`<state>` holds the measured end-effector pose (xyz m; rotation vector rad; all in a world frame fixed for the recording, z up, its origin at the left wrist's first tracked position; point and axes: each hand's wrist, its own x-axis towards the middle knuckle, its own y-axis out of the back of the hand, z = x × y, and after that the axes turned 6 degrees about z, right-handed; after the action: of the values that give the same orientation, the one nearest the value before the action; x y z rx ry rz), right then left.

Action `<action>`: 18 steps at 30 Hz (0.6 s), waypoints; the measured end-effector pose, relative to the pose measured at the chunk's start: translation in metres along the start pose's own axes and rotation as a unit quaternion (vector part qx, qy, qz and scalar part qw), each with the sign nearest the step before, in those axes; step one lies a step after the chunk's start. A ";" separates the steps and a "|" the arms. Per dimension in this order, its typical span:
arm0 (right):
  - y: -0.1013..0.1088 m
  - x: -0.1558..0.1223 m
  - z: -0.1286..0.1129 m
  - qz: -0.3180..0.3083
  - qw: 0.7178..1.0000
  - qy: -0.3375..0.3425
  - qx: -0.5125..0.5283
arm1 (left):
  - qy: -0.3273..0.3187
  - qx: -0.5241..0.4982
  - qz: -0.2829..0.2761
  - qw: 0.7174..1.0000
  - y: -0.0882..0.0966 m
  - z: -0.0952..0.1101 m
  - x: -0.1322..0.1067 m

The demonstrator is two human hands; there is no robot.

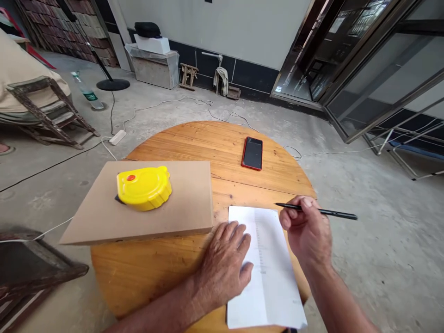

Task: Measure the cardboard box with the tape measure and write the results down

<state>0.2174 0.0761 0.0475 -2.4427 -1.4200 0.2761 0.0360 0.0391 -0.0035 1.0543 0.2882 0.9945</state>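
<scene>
My left hand (225, 263) lies flat with fingers spread on the left edge of a white sheet of paper (274, 282), pressing it onto the round wooden table (156, 273). My right hand (307, 229) hovers over the paper's upper right, fingers closed on a black pen (329, 212) held nearly level, tip pointing left. A yellow tape measure (144, 187) with a red button sits on a brown flat board (173, 212) at the table's left. A phone in a red case (252, 153) lies face up farther back.
The board overhangs the table's left edge. A dark wooden piece (31, 270) sits low at left. White cables and a power strip (117, 137) run across the concrete floor. A folding chair (45, 111), a water bottle (86, 92) and a lamp stand base (113, 84) are behind.
</scene>
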 end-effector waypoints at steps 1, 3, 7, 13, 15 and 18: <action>-0.002 -0.002 -0.009 -0.003 1.000 0.014 0.002 | -0.001 -0.002 0.000 1.000 -0.001 0.000 0.000; -0.008 -0.006 -0.023 -0.020 0.999 0.032 -0.005 | -0.002 -0.003 0.003 1.000 -0.001 -0.001 0.000; -0.017 -0.013 -0.023 -0.064 0.997 0.029 -0.027 | 0.002 -0.002 0.011 1.000 -0.002 -0.001 -0.002; -0.016 -0.005 0.023 -0.132 0.984 -0.006 -0.116 | 0.015 -0.002 0.011 1.000 0.000 0.000 -0.002; -0.015 -0.002 0.039 -0.158 0.973 -0.026 -0.167 | 0.017 -0.002 0.009 1.000 0.001 0.001 -0.002; -0.014 -0.001 0.056 -0.172 0.962 -0.043 -0.208 | 0.023 0.002 0.001 1.000 0.001 0.002 -0.001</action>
<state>0.1883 0.0912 -0.0001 -2.4463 -2.0868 0.0018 0.0355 0.0373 -0.0019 1.0366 0.3271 1.0222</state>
